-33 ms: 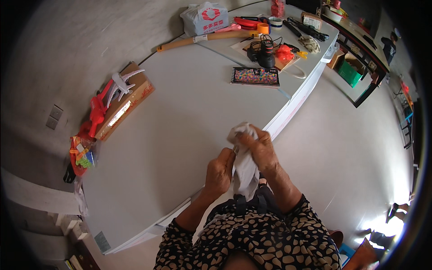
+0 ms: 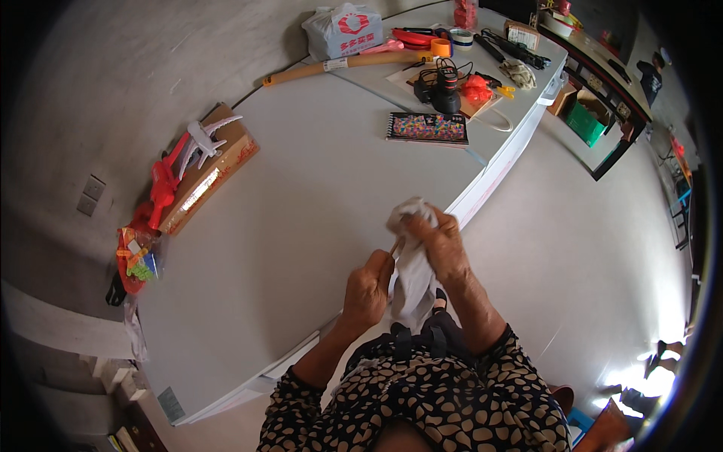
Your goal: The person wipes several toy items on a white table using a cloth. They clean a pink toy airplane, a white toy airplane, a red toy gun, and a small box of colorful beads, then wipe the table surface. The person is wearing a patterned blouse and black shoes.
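Near the front edge of the table, my right hand (image 2: 444,245) is closed around a whitish cloth (image 2: 413,290), bunched at the top and hanging down in front of me. My left hand (image 2: 366,290) is a closed fist beside the cloth, lower and to its left. From that fist a thin rod-like thing (image 2: 396,245) sticks up toward the bunched cloth. Its far end is hidden by the cloth and its near end by my fingers, so its kind does not show.
A spiral notebook (image 2: 428,129) lies on the table (image 2: 286,211). Behind it are a black device with a cable (image 2: 446,98), orange tape (image 2: 440,48), a long cardboard tube (image 2: 301,73) and a plastic bag (image 2: 343,32). At left, a toy airplane (image 2: 202,143) rests on a carton (image 2: 230,162).
My right hand has moved slightly up and to the right with the cloth. More of the thin rod shows above my left fist, which has hardly moved.
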Demonstrator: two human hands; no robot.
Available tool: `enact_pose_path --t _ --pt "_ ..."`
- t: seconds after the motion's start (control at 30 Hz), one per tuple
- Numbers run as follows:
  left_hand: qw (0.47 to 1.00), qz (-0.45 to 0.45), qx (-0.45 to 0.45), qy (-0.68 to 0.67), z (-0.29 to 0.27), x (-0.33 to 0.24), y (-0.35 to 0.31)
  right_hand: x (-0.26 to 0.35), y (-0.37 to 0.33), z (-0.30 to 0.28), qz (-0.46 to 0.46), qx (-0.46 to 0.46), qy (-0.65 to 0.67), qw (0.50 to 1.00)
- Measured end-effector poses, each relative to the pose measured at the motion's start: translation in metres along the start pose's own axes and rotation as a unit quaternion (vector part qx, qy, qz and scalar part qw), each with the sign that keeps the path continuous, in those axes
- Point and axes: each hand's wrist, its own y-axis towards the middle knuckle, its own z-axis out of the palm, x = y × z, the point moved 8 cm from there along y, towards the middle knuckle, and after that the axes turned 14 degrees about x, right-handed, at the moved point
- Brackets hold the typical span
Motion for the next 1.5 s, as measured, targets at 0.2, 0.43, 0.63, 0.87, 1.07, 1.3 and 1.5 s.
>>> enact_pose_path --t 0.2,0.43,0.63,0.87,1.07,1.3,1.5 --pt "0.971 -0.042 0.037 -0.234 0.006 0.019 -0.005 0.046 0.000 -0.039 -0.110 -0.066 -0.176 0.976" --pt "0.953 -0.087 0.051 -0.286 -0.004 0.031 -0.012 0.023 -0.037 0.062 -0.272 0.059 -0.705 0.652" --pt "0.956 -0.040 0.086 -0.279 -0.001 0.035 -0.011 0.013 -0.027 0.064 -0.329 0.032 -0.727 0.602" --pt "0.997 0.029 -0.066 -0.035 -0.068 0.032 -0.038 0.034 0.023 0.030 -0.265 -0.038 -0.698 0.664" --pt "0.918 -0.160 -0.361 -0.049 -0.221 0.141 -0.071 0.011 0.047 0.033 -0.235 0.033 -0.639 0.732" --pt "0.752 -0.212 -0.455 0.427 -0.355 0.130 -0.051 -0.006 0.055 0.041 -0.198 0.037 -0.659 0.724" --pt "0.652 -0.314 -0.385 0.573 -0.394 0.187 -0.009 -0.010 0.059 0.039 -0.163 0.029 -0.662 0.731"
